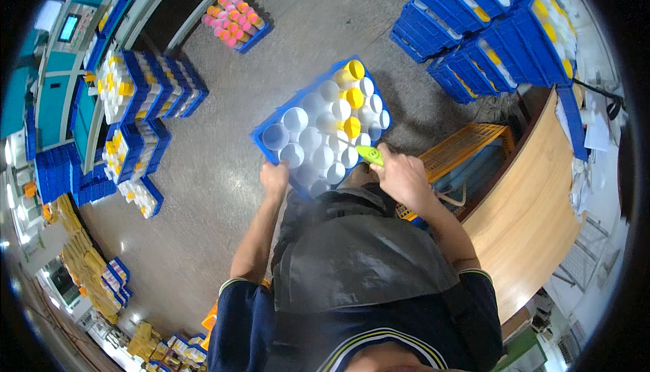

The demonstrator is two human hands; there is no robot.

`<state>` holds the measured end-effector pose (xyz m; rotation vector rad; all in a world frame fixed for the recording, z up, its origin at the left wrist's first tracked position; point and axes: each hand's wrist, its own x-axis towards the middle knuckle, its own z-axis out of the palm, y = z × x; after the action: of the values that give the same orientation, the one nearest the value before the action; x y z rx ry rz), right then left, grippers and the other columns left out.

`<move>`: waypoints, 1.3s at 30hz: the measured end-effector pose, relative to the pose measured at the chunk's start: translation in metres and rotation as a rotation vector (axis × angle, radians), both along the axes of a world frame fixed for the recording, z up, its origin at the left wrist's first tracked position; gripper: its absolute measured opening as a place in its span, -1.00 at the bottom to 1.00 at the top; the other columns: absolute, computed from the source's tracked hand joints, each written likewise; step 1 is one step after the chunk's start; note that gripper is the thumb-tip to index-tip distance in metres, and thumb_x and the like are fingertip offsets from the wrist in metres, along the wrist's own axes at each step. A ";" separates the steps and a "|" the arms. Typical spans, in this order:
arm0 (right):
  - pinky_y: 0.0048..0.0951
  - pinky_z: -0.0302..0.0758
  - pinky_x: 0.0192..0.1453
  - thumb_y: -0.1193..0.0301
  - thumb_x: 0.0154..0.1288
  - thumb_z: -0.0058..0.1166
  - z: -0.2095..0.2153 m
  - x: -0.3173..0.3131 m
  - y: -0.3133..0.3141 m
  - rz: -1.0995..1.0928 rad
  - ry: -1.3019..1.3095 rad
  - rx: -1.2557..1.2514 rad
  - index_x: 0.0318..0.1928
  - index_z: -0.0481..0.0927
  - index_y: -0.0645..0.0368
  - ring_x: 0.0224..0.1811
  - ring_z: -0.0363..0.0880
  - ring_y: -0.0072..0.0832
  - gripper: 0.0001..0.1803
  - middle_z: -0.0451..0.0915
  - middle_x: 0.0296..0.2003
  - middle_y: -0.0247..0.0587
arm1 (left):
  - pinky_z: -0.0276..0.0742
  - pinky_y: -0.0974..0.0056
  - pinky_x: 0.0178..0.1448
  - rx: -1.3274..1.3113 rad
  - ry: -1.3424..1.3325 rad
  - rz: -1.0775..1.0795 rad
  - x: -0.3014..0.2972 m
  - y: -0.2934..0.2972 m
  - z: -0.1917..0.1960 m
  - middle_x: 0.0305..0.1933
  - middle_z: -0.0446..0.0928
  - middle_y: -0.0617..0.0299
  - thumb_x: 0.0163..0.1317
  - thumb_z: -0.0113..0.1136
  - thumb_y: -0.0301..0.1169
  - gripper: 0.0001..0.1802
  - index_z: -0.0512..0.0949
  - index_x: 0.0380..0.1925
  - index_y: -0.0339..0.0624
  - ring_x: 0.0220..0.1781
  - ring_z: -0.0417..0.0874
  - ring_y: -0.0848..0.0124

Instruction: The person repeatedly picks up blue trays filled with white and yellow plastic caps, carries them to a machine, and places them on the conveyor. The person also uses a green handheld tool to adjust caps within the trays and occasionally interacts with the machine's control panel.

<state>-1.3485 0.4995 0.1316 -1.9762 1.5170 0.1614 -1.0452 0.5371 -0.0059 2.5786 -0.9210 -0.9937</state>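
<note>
This is a factory floor: a teal machine [54, 111] with a lit screen [68, 28], stacked blue crates [511, 47] packed with white and yellow tubes [115, 91], a hard grey floor [223, 135] and a wooden table [528, 202] show it.

Cups [311, 139]: in the crate [258, 137], centre.
Left hand [274, 177]: on the crate's near left edge.
Tool [370, 154]: in the right hand [401, 177], reaching over the cups.
Rack [455, 150]: between crate and table.
Table [521, 236]: near right.
Stacked crates [514, 50]: far right.
Floor crate [256, 40]: far left.
</note>
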 end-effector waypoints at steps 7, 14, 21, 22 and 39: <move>-0.06 0.57 -0.27 0.18 0.32 0.09 -0.008 0.057 -0.032 -0.110 0.153 -0.118 0.00 0.48 0.20 -0.35 0.68 -0.03 -0.61 0.65 -0.46 0.05 | 0.54 0.05 -0.09 -0.101 0.162 0.120 0.101 0.024 -0.012 -0.41 0.67 -0.13 0.03 0.30 -0.29 -0.70 0.66 -0.41 -0.37 -0.28 0.73 0.05; 0.04 0.54 -0.09 0.16 0.32 0.08 0.005 0.083 -0.073 -0.341 0.270 -0.165 0.01 0.49 0.16 -0.19 0.66 0.07 -0.61 0.67 -0.31 0.14 | 0.51 0.17 -0.19 -0.294 0.331 0.141 0.158 0.049 -0.017 -0.45 0.65 0.05 0.07 0.27 -0.35 -0.73 0.64 -0.39 -0.42 -0.38 0.65 0.32; -0.01 0.53 -0.04 0.17 0.33 0.06 0.025 0.109 -0.085 -0.261 0.188 -0.188 0.16 0.48 0.16 -0.16 0.65 0.07 -0.52 0.66 -0.31 0.19 | 0.51 0.15 -0.15 -0.305 0.340 0.090 0.165 0.063 0.003 -0.40 0.67 0.03 0.10 0.25 -0.34 -0.70 0.64 -0.31 -0.42 -0.32 0.66 0.30; -0.01 0.53 -0.06 0.16 0.34 0.06 0.028 0.109 -0.080 -0.247 0.199 -0.177 0.17 0.47 0.15 -0.17 0.65 0.07 -0.52 0.66 -0.31 0.19 | 0.51 0.14 -0.14 -0.295 0.342 0.083 0.165 0.065 0.007 -0.40 0.67 0.01 0.10 0.25 -0.34 -0.70 0.64 -0.31 -0.42 -0.31 0.67 0.28; 0.01 0.56 -0.14 0.17 0.24 0.14 0.029 0.084 -0.001 0.038 0.034 -0.164 0.14 0.49 0.09 -0.24 0.66 0.08 -0.51 0.65 -0.33 0.17 | 0.51 -0.01 0.10 -0.177 -0.034 0.113 0.073 0.089 0.030 -0.22 0.65 -0.25 0.01 0.23 -0.25 -0.58 0.62 -0.14 -0.26 -0.05 0.66 -0.14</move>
<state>-1.2643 0.4981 0.1608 -2.1415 1.5577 0.0896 -0.9726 0.6264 0.0241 2.4752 -0.8218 -0.8027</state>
